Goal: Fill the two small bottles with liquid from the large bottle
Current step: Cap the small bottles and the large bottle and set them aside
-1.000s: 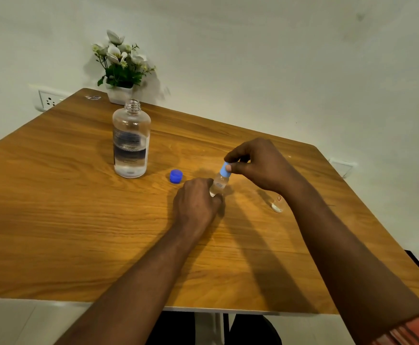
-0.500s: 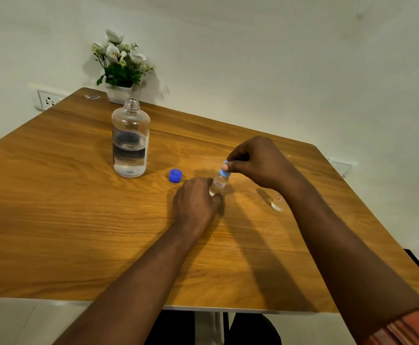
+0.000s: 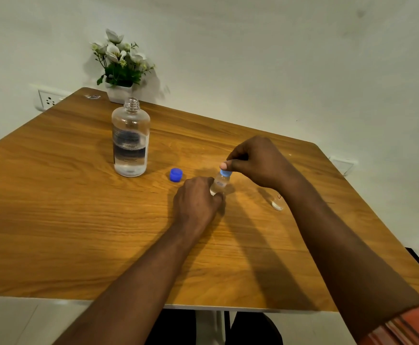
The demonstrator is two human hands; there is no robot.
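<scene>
The large clear bottle (image 3: 130,140) stands uncapped at the table's back left, with liquid in its lower part. Its blue cap (image 3: 176,175) lies on the wood to its right. A small clear bottle (image 3: 218,184) stands mid-table. My left hand (image 3: 196,202) grips its base. My right hand (image 3: 255,161) pinches the light-blue cap (image 3: 225,173) on its neck from above. The second small bottle (image 3: 277,202) stands to the right, mostly hidden behind my right forearm.
A white pot of artificial flowers (image 3: 120,68) sits at the table's back corner behind the large bottle. The wooden table (image 3: 54,207) ends near my body. A wall socket (image 3: 47,99) is at the far left.
My right hand has lowered slightly, and its fingers have shifted round the light-blue cap. The left hand and the small bottle stay in place.
</scene>
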